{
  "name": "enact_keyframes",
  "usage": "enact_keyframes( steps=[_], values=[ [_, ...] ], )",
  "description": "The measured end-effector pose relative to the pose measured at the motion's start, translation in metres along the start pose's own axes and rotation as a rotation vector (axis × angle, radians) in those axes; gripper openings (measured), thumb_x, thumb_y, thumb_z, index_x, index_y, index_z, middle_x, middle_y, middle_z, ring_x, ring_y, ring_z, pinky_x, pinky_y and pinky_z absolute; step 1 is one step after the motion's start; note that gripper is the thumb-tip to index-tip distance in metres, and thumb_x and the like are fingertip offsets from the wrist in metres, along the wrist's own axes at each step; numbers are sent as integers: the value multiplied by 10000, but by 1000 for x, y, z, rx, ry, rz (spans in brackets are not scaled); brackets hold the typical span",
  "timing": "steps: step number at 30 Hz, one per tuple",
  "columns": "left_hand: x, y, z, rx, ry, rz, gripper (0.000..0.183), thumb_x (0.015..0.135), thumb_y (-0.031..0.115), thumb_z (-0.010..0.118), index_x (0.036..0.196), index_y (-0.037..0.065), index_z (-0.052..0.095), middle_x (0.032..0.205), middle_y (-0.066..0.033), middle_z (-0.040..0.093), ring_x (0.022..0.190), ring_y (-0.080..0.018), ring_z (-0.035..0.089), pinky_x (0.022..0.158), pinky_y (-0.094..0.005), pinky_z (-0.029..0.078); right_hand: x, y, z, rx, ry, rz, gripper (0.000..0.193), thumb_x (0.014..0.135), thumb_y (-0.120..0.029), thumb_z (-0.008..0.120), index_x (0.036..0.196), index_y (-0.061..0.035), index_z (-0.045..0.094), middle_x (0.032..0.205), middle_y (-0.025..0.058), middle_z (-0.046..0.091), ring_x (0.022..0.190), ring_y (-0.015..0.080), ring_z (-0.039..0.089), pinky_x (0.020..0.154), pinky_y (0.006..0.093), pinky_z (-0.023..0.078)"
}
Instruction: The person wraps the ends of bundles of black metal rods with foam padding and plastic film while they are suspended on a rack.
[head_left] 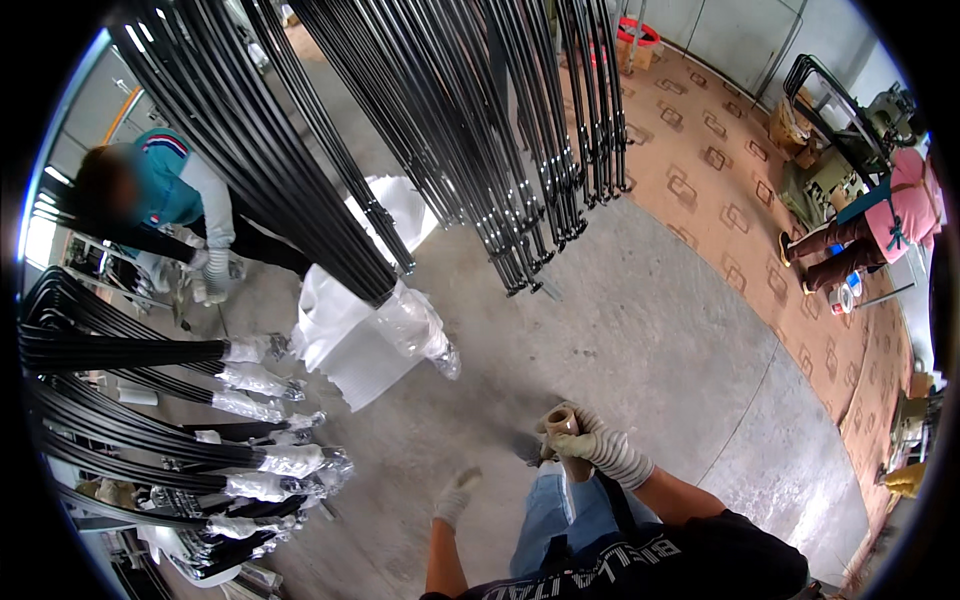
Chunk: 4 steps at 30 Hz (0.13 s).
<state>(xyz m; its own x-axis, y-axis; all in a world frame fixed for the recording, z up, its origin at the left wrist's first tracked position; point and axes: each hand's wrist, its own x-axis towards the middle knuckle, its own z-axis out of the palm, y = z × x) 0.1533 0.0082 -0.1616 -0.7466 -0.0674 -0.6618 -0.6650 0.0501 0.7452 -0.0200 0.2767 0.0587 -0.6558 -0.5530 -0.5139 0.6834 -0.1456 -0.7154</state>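
Observation:
My right hand (606, 450), in a grey knitted glove, is closed around a short brown cardboard-core roll (565, 440) held upright by my thigh, its round hollow end facing up. What is wound on its core I cannot make out. Lower and to the left, my left hand (458, 497) hangs over the floor in a matching glove. Its fingers look stretched out and slightly blurred, with nothing visible in them. Ahead of me, a bundle of long black tubes (290, 190) slants down, its near end wrapped in clear plastic film (412, 320) over a white sheet (365, 365).
More black tubes (450, 110) hang ahead in dense rows. Bent black tubes (130, 350) with film-wrapped ends (290, 460) fill the left side. A person in a teal vest (170, 185) bends at the left. Another in pink (905, 205) stands far right on patterned brown flooring (715, 160).

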Motion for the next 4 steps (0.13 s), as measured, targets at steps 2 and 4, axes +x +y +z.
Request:
enact_keyframes(
  steps=[2,4],
  values=[
    [-28,-31,-9,75,-109,-108,389,753,219,611,1088,48,511,1034,-78,555,971,-170,505,835,-279,392,0,-1,4,1,0,-33,348,719,-157,603,1014,-24,477,815,49,549,756,119,538,709,247,422],
    [-50,-32,-8,345,-130,-174,448,740,277,626,1106,51,500,1060,-98,546,1001,-187,495,864,-290,372,-8,-6,10,-7,2,-68,355,717,-158,605,1020,-26,475,823,49,548,758,118,536,708,246,422]
  ],
)
